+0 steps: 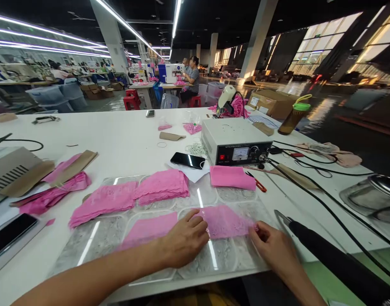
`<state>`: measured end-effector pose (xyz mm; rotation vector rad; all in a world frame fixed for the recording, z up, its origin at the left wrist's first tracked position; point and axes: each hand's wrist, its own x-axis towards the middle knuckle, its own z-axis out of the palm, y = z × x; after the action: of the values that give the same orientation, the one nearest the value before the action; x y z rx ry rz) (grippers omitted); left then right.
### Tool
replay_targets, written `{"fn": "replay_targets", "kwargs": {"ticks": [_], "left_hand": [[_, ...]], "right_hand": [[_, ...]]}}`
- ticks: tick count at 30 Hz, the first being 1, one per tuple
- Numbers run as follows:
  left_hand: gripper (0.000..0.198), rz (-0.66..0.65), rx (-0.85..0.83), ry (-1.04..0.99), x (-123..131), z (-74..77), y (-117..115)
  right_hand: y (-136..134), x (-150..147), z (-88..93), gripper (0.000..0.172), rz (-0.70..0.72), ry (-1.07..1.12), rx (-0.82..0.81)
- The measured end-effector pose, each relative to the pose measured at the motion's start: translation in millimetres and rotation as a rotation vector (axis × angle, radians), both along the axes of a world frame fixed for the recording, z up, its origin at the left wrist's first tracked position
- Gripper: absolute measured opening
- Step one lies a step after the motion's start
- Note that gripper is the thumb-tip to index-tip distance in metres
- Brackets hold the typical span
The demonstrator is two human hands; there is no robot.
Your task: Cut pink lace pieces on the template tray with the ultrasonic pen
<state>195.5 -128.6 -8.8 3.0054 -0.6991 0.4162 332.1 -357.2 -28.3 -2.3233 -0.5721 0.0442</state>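
On a clear, grey-patterned mat (96,246) lies a thin pink lace piece (227,223). The fingers of my left hand (187,236) are curled and pressed together over its left end; their tips are hidden. At the other end, my right hand (271,244) pinches the corner of the lace between thumb and fingers. Another flat pink fabric piece (153,227) reaches under my left forearm. Beyond my hands are two stacks of scalloped pink lace (163,186) (105,202) and a folded pink piece (232,177).
A black cabled tool with a metal blade tip (309,238) lies right of my right hand. Behind the mat stand a control box with a dial (236,138), a phone (187,160) and orange-handled snips (260,183). A capped bottle (295,117) stands far right. People sit at distant sewing machines.
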Motion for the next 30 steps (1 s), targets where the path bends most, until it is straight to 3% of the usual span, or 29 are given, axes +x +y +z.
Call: {"fn": "replay_targets", "kwargs": {"ticks": [4,11,14,17,21,26,30], "left_hand": [[0.013,-0.061,-0.039,0.076,-2,7.7,1],[0.014,-0.12,-0.175,0.224,-5,19.3,10],[0.013,-0.061,-0.262,0.299,2,23.8,13],[0.017,0.127,-0.315,0.307,26,31.3,20],[0.018,0.312,-0.324,0.239,81,41.1,33],[0.019,0.339,-0.278,0.268,142,38.0,36],[0.028,0.321,-0.233,0.347,165,24.5,34]], "right_hand": [[-15,-4,6.0,0.031,-0.005,0.022,-0.141],[-24,-4,0.8,0.02,0.009,-0.041,-0.042],[-24,0,-3.8,0.016,0.047,-0.101,-0.072],[-17,9,1.4,0.015,0.04,-0.129,-0.017],[12,34,17.4,0.016,0.051,-0.172,0.06],[52,68,19.2,0.02,0.1,-0.188,0.119],[57,77,6.8,0.023,0.081,-0.195,0.158]]}}
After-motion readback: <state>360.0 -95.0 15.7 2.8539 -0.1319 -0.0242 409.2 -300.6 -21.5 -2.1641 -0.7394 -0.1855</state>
